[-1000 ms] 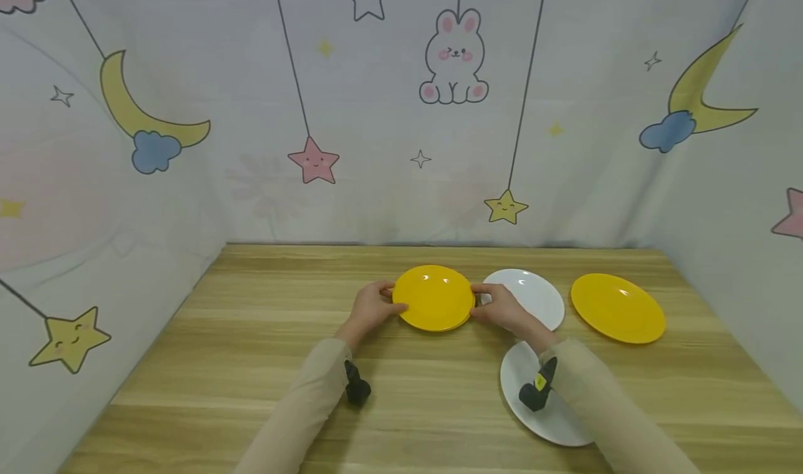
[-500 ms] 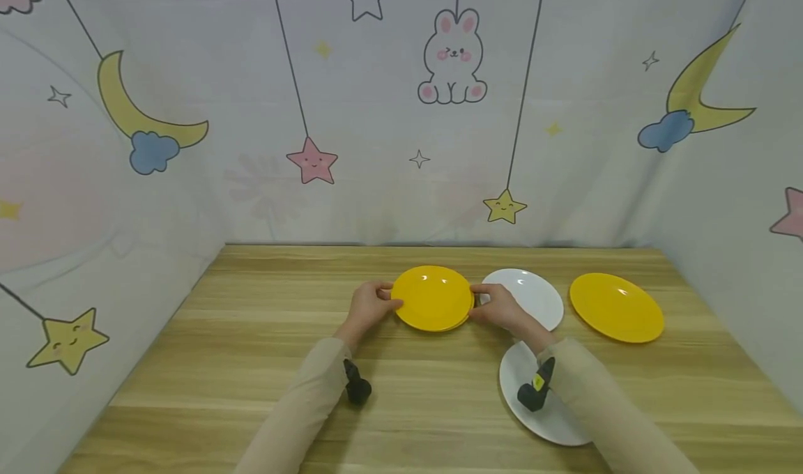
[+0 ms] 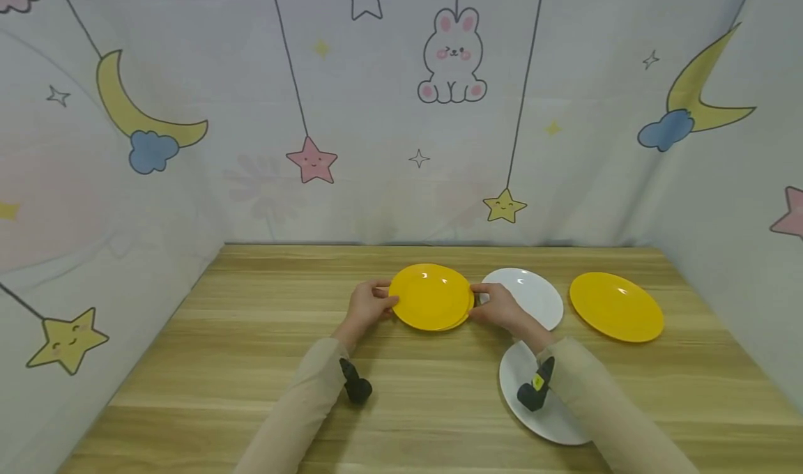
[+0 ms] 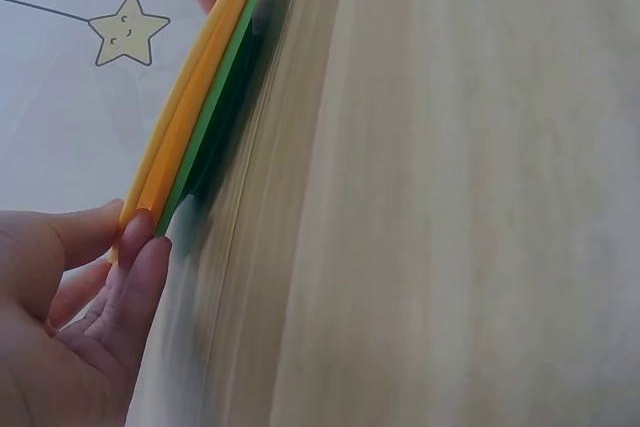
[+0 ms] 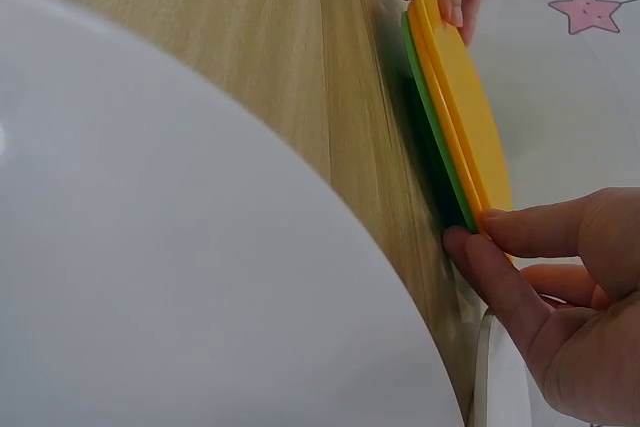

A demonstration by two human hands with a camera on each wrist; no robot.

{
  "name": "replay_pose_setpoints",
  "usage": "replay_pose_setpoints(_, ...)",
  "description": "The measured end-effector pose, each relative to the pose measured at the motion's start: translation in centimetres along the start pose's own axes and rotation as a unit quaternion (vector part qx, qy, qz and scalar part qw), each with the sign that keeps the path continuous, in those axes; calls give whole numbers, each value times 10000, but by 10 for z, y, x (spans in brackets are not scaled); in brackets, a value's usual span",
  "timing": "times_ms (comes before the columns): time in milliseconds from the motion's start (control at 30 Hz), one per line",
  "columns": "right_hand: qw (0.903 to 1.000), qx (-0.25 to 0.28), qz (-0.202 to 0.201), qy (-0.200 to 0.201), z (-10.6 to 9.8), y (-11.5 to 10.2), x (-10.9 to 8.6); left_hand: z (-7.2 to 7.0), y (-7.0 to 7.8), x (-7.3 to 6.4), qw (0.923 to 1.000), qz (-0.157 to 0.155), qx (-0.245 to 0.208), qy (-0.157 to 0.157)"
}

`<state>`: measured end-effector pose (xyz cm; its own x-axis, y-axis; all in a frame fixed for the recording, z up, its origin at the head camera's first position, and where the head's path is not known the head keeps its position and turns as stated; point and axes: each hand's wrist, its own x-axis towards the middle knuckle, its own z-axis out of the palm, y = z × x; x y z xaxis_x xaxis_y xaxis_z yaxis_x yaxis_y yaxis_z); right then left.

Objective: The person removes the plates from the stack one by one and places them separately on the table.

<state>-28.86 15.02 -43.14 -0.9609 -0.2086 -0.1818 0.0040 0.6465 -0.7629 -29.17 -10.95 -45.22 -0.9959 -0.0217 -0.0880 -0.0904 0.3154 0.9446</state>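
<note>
Near the back middle of the table, both hands hold a small stack of plates. In the head view the upper yellow plate (image 3: 429, 296) sits slightly left of a lower yellow plate (image 5: 451, 132), whose rim shows at the right. A green plate (image 4: 212, 102) lies underneath, seen only from the wrists. My left hand (image 3: 366, 307) pinches the stack's left edge, thumb on top and fingers below. My right hand (image 3: 500, 308) grips the opposite edge, its thumb at the yellow rims and fingertips by the green rim. The stack is close over the wooden table (image 3: 263, 390).
A white plate (image 3: 527, 296) lies right behind my right hand, and another yellow plate (image 3: 617, 307) farther right. A larger-looking white plate (image 3: 544, 424) lies nearer, partly under my right forearm. Patterned cloth (image 3: 376, 97) walls in the table's back and sides.
The upper yellow plate has slid slightly left with my left hand, showing more of the lower yellow rim at the right. My right hand has hardly moved.
</note>
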Motion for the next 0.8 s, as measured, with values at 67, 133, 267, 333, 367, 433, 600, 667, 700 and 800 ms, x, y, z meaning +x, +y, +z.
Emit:
replay_pose_setpoints(67, 10000, -29, 41, -25, 0, 0, 0, 0, 1, -1, 10000, 12, -83, -5)
replay_pose_setpoints(133, 10000, -16, 53, -27, 0, -1, -1, 0, 1, -2, 9999, 3, -171, 0)
replay_pose_setpoints(267, 10000, 0, -9, -34, 0, 0, -1, -1, 3, -4, 9994, -28, -343, 40)
replay_pose_setpoints(333, 10000, 14, -32, -34, 0, 0, -1, -2, 4, -5, 9990, -57, -430, 51)
replay_pose_setpoints(367, 10000, 17, -32, -37, 0, 0, -1, -2, 4, -5, 9990, -52, -434, 69)
replay_pose_setpoints(433, 10000, 14, -10, -48, 0, 0, 0, -3, 5, -6, 9990, -25, -447, 97)
replay_pose_setpoints(600, 10000, -5, 51, -64, -1, -2, -1, -7, 7, -7, 9988, 91, -445, 207)
replay_pose_setpoints(667, 10000, 2, 61, -61, -1, -2, -2, -9, 8, -7, 9986, 111, -468, 235)
replay_pose_setpoints(700, 10000, 0, 71, -65, -1, -3, -2, -10, 9, -8, 9984, 99, -500, 249)
replay_pose_setpoints(800, 9999, 7, 100, -67, -1, -4, -3, -14, 9, -10, 9980, 133, -563, 267)
